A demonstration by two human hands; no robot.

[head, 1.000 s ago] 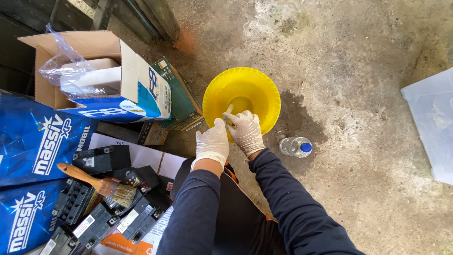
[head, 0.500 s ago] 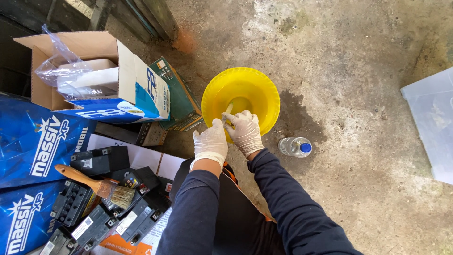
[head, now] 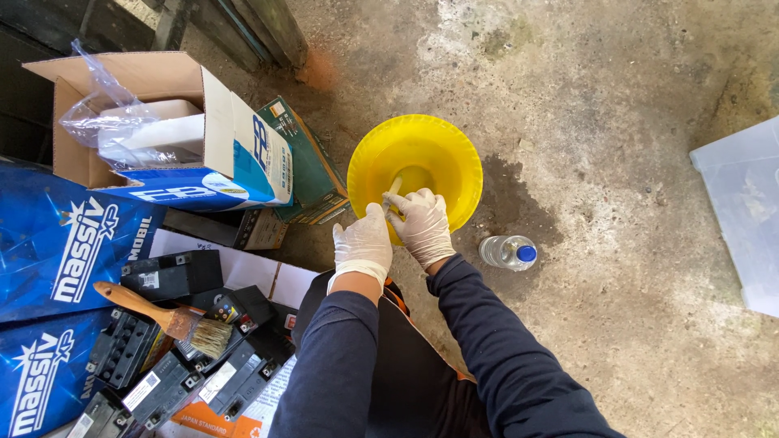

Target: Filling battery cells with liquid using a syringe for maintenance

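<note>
Both gloved hands stay where they were a second ago, over the near rim of the yellow basin (head: 422, 154) on the concrete floor (head: 617, 324). Right hand (head: 422, 227) still clasps a pale stick (head: 393, 185); left hand (head: 363, 246) rests curled beside it, its grip unclear.

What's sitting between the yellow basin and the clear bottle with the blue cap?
Nothing: in the head view, only bare, damp-stained concrete floor lies between the yellow basin and the clear bottle.

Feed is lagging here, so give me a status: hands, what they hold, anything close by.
Both gloved hands, left and right, together over yellow basin. Right grips pale stick-like handle; working end hidden. Capped bottle lies right of the basin, apart.
</note>
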